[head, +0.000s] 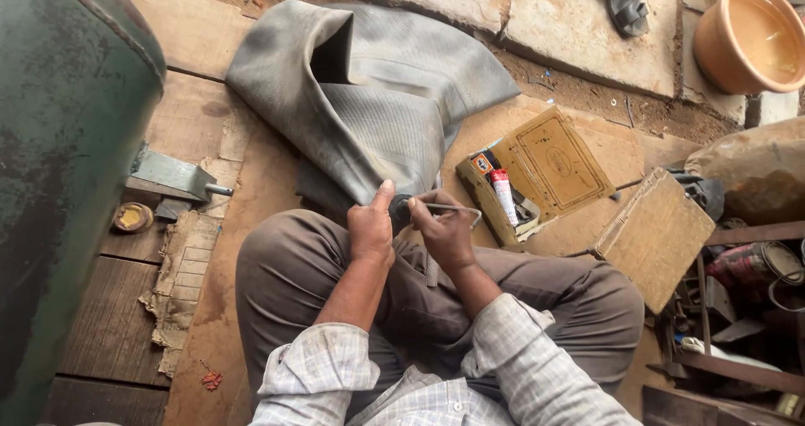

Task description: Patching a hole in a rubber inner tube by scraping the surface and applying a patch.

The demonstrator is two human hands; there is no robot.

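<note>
A large grey rubber inner tube (pixel 377 99) lies folded on the wooden floor in front of my crossed legs. My left hand (pixel 371 227) presses the tube's near edge down on my knee, thumb pointing up. Just to its right, my right hand (pixel 444 235) grips a thin metal tool (pixel 457 210) with a bent wire end and holds it against a small dark spot on the tube between the two hands.
An open yellow metal box (pixel 545 174) with a red-capped tube (pixel 503 193) lies to the right. A wooden lid (pixel 658 235) and scrap tools sit at far right. A green tank (pixel 59 141) fills the left. An orange bowl (pixel 746 36) stands at the top right.
</note>
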